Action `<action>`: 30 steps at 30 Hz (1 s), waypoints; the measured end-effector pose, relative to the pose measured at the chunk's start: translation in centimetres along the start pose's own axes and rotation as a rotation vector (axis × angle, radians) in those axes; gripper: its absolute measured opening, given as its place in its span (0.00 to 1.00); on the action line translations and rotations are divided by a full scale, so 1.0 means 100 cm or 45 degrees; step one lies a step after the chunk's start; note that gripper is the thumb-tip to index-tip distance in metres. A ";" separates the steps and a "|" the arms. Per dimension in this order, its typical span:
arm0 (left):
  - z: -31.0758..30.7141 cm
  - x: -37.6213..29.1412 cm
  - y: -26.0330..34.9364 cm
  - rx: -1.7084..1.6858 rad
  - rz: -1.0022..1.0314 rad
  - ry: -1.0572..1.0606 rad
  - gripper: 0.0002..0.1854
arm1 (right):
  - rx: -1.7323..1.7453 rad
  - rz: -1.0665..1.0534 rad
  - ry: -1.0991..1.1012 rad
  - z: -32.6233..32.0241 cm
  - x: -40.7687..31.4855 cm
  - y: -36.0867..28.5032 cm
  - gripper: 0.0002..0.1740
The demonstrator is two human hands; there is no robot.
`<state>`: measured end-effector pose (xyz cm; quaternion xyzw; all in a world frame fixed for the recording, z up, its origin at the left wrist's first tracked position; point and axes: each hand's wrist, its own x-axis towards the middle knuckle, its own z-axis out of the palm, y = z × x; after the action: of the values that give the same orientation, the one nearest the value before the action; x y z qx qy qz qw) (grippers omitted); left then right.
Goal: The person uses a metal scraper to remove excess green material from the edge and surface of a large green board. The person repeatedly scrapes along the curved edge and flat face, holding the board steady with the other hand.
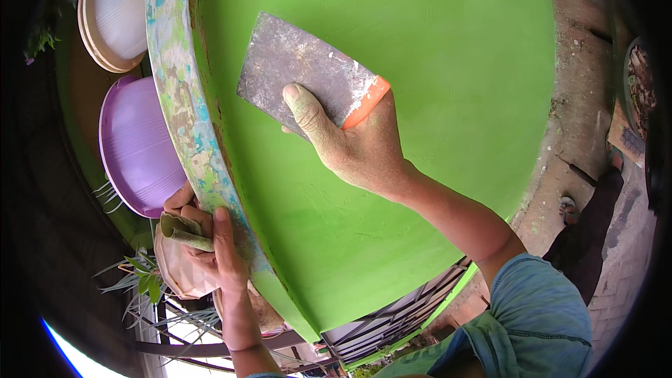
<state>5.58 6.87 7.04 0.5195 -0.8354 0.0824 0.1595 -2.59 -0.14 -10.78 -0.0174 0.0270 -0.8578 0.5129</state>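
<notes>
My right hand (362,155) grips a broad putty knife (294,55) in front of a bright green painted wall (446,63). Its wide metal blade is stained, with white residue along the orange end; my thumb lies on the blade and most of the handle is hidden in my palm. Pale dust coats this hand. My left hand (231,260) holds a curled piece of sandpaper (184,233) at the wall's ledge (181,79), thumb against the ledge. Patchy white, green, blue and bare grey areas mark the ledge.
Beyond the ledge stand a white plastic pot (115,16), a purple pot (139,142) and a pale pot (178,262) beside a spiky plant (149,278). Dark metal grillwork (399,310) lies below. Bare ground (575,89) runs along the wall's base at right.
</notes>
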 end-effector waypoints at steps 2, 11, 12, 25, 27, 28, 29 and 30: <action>-0.008 -0.002 -0.005 0.053 -0.057 -0.046 0.07 | -0.106 -0.187 -0.027 0.004 0.004 0.004 0.09; 0.001 -0.003 -0.003 0.048 0.027 -0.004 0.08 | -0.027 -0.321 -0.031 0.012 0.008 0.011 0.14; 0.001 -0.002 -0.001 0.034 0.015 -0.014 0.09 | -0.044 -0.363 -0.028 0.011 0.007 0.016 0.14; -0.008 -0.004 -0.013 0.028 -0.018 -0.022 0.21 | -0.009 0.167 -0.290 -0.005 -0.034 0.010 0.09; -0.009 -0.004 -0.013 0.026 -0.058 -0.017 0.23 | -0.124 0.039 -0.228 -0.009 -0.030 0.012 0.08; -0.009 -0.004 -0.011 0.022 -0.081 0.005 0.23 | -0.172 -0.051 -0.168 -0.011 -0.029 0.014 0.07; -0.008 -0.004 -0.010 0.027 -0.057 0.009 0.23 | -0.219 -0.141 -0.107 -0.012 -0.030 0.014 0.07; -0.007 -0.004 -0.010 0.032 -0.039 0.013 0.22 | -0.369 0.067 -0.286 -0.023 -0.036 0.002 0.11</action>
<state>6.79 6.94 7.55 0.5337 -0.8255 0.0930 0.1586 -0.88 2.97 -13.11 -0.1860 0.0934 -0.8240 0.5269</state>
